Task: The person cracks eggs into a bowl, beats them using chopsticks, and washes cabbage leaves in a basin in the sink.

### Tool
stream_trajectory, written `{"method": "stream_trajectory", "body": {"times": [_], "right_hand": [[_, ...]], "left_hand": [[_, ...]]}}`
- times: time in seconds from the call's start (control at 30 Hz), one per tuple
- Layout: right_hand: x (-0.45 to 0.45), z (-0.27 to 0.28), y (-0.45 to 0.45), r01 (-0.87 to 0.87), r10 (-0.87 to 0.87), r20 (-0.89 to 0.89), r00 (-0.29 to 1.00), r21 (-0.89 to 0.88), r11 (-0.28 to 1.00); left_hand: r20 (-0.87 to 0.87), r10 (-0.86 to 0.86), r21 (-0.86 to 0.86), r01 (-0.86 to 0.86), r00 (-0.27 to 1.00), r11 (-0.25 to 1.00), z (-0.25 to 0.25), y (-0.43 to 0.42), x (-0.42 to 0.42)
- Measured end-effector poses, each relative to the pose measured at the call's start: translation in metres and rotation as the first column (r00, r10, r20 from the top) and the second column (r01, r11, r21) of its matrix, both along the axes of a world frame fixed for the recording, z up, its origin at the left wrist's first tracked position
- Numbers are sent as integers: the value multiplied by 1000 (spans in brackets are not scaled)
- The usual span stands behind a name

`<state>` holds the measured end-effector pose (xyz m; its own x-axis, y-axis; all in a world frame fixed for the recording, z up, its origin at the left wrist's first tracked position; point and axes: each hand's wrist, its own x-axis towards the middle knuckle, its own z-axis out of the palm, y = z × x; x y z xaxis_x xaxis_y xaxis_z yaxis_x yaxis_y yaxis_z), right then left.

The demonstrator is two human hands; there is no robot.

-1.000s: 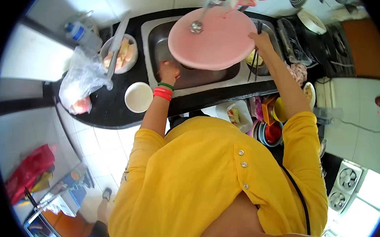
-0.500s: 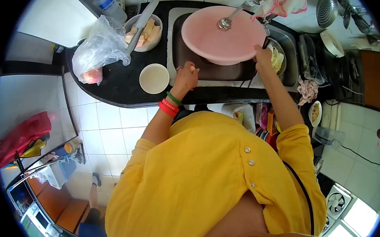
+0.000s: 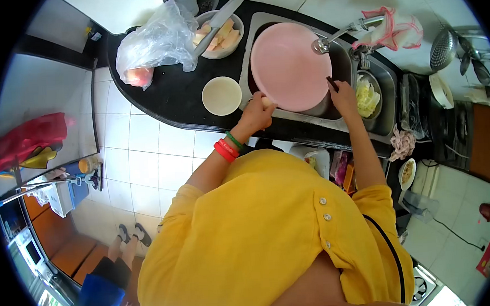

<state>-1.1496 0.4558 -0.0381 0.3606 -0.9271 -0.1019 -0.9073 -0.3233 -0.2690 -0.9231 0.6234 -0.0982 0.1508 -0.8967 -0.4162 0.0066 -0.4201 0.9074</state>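
My left hand [image 3: 256, 115], with a green and a red wristband behind it, is closed around a small pale piece [image 3: 266, 102] whose kind I cannot make out. It is at the near left rim of a pink basin [image 3: 290, 67] lying in the sink. My right hand [image 3: 344, 100] is closed on a dark-handled tool [image 3: 333, 84] beside the basin's right edge; the rest of the tool is hidden. Left of my left hand, a cream bowl [image 3: 222, 96] stands on the black counter [image 3: 170, 96].
A knife [image 3: 219, 24] rests across a bowl of pale chunks [image 3: 229, 36]. Next to it lies a plastic bag [image 3: 156, 44] with reddish contents. The faucet [image 3: 338, 35] reaches over the basin. Cut greens [image 3: 367, 98] fill a bowl in the right sink. Another person [image 3: 105, 288] is at lower left.
The pink basin has gone from tilted to lying flatter in the sink, and my right hand has come off its rim. The view has shifted, and more of the other person shows.
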Motion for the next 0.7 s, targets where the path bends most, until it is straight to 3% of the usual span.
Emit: {"method": "stream_trajectory", "body": {"times": [0.07,0.1,0.13,0.17,0.2,0.27,0.37,0.43,0.5,0.6,0.63,0.67,0.7], "right_hand": [[18,18,17,-107,106,-8,994,-53,993],[29,20,26,-200,200,-15,980,-104,974],[39,14,36,-308,273,343,899,49,950],[49,8,46,-450,245,663,707,154,880],[60,18,57,-461,257,665,701,149,875],[77,46,80,-587,376,576,726,234,775],[91,44,83,-581,335,556,761,354,733],[102,35,81,-639,393,581,712,305,707],[114,19,75,-692,352,651,673,384,612],[129,14,66,-640,324,658,679,316,700],[136,19,62,-640,326,658,679,315,701],[145,27,57,-613,344,647,680,245,751],[152,31,52,-582,362,636,682,172,795]], "left_hand": [[444,179,-425,30,878,904,-10,-8,-8],[445,186,-422,22,876,906,1,-10,-6],[74,59,-207,-42,996,977,26,-14,-1],[-333,17,21,-11,943,1000,41,-15,2],[-329,27,17,-23,944,1000,45,-12,3],[-638,47,84,9,769,996,52,-3,-1],[-749,41,72,20,662,997,51,10,3],[-730,76,114,10,679,993,45,14,10],[-709,111,155,0,696,988,44,18,17],[-700,101,179,37,707,983,62,29,25],[-463,51,172,33,885,985,81,39,30],[-183,0,163,31,983,986,91,48,34],[-183,-1,161,31,983,987,84,58,38]]}}
